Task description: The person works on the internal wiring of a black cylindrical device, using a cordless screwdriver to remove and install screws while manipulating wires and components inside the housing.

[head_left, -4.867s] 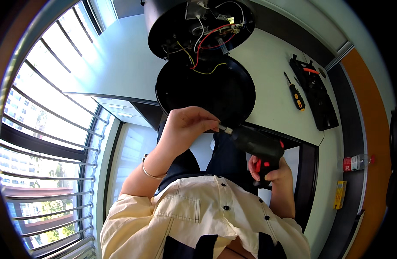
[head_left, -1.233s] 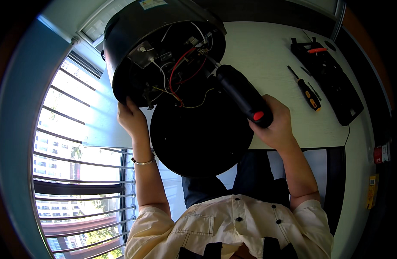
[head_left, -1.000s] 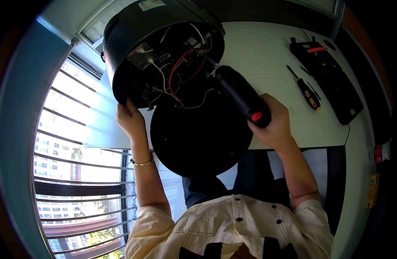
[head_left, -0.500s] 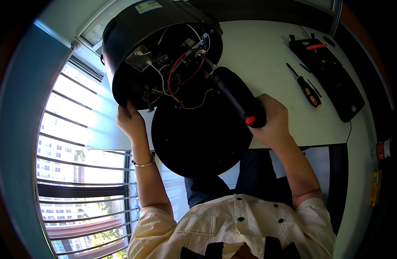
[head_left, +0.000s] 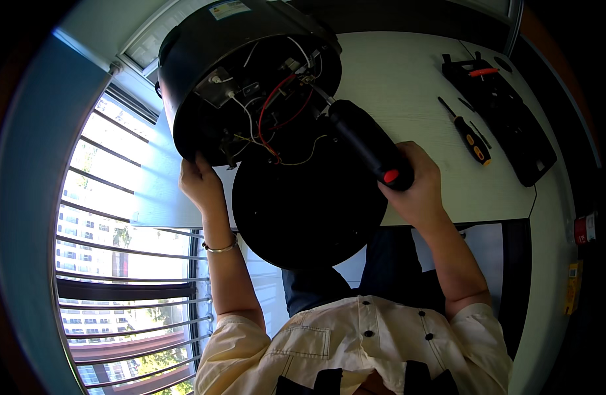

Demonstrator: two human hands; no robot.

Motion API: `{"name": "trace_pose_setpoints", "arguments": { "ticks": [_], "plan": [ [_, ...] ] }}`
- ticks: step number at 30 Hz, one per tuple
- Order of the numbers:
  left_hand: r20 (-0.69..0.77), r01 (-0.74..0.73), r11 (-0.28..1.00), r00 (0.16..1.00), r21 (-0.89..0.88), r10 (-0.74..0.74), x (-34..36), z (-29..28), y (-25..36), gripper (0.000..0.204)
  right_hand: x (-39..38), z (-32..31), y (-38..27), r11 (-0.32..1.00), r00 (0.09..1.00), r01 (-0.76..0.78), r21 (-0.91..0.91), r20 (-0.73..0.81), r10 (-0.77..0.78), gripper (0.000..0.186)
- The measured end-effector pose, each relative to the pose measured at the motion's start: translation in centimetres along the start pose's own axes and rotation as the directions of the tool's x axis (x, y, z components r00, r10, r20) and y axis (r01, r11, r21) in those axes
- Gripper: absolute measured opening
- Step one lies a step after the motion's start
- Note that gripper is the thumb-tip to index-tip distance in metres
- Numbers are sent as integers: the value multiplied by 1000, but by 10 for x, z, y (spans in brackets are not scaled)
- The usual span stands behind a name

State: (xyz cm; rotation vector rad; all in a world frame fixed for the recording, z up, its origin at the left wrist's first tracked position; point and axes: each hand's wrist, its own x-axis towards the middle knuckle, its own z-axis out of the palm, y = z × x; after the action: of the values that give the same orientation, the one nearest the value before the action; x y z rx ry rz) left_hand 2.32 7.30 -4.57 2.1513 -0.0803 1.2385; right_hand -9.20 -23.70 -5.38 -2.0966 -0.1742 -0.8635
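A round black appliance housing (head_left: 210, 49), like an electric cooker, lies tipped with its open underside toward me. Red, white and yellow wires (head_left: 266, 108) run among the parts inside. My left hand (head_left: 201, 184) pinches the housing's lower left rim. In my right hand (head_left: 418, 181) is a thick black-handled tool (head_left: 368, 141) with a red spot at its near end. Its metal tip reaches the wires at the housing's right side; what it touches there is too small to tell. Below the opening rests a round black cover (head_left: 303, 210), with a yellowish wire running along its upper edge.
On the white table (head_left: 395, 72), to the right, lie a black and yellow screwdriver (head_left: 472, 141), slim bits beside it and a long black tool case (head_left: 507, 122) with a red-handled tool (head_left: 483, 72). A barred window (head_left: 125, 263) is at the left.
The tool's handle has shifted slightly to the right and up in my right hand, turning its red end more into view. The housing has moved a little to the right; my left hand keeps its hold.
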Motion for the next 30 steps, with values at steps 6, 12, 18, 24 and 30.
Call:
{"name": "trace_pose_setpoints", "arguments": {
  "ticks": [6,12,18,24,30],
  "plan": [
    [-25,-4,999,1000,-36,3,0,1,0,15,-2,5,2,999,999,-31,-27,-42,30,27],
    [-20,-28,999,999,-15,28,0,1,-2,16,-2,8,4,998,997,32,-60,-72,-36,26],
    [-36,-43,998,999,-35,41,0,2,-1,15,0,7,2,975,990,103,-199,-76,-120,28],
    [16,-9,1000,1000,12,9,2,-1,0,15,3,4,5,873,950,246,-421,-71,-302,35],
    [-13,-38,999,999,-19,38,2,0,0,16,1,4,4,956,989,115,-271,-62,-136,27]
  ]
}}
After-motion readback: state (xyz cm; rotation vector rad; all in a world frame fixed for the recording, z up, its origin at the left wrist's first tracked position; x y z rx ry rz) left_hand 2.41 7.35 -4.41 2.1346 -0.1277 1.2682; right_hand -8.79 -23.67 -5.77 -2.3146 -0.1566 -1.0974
